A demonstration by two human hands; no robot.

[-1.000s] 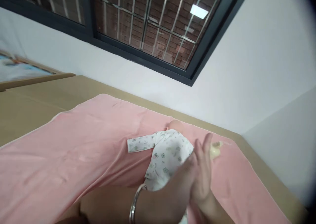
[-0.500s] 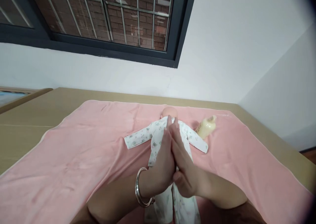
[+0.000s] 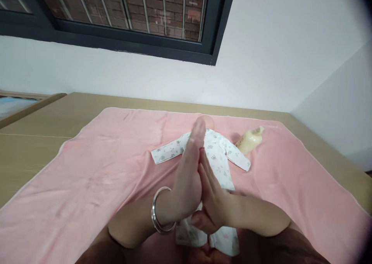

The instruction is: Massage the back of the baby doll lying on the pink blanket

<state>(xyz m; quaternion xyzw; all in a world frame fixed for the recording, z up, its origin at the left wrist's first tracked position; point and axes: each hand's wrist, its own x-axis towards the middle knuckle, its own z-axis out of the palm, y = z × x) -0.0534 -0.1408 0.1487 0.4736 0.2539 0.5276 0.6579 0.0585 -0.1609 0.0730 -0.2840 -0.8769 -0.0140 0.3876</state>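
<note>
My left hand (image 3: 188, 178), with a silver bangle (image 3: 155, 211) at the wrist, is raised with its fingers stretched out. Against its palm lies my right hand (image 3: 213, 202), fingers also straight and set lower. Nothing shows between the palms. Beneath and behind them a baby doll (image 3: 209, 120) lies on its back, arms spread, in a white printed top (image 3: 217, 155) and matching trousers (image 3: 225, 238). My hands and forearms hide part of its body. Beyond its sleeve on the right, a pale yellow bottle (image 3: 251, 140) is lying on its side.
A pink blanket (image 3: 122, 147) with a light edge covers much of the wooden surface (image 3: 37, 155). A white wall (image 3: 255, 54) rises behind it, with a dark-framed barred window (image 3: 130, 39) above. A wooden rail (image 3: 35, 109) stands at the far left.
My left hand has slid upward along my right, so its fingertips now reach well above the right ones. The doll, bottle and window appear higher in the view.
</note>
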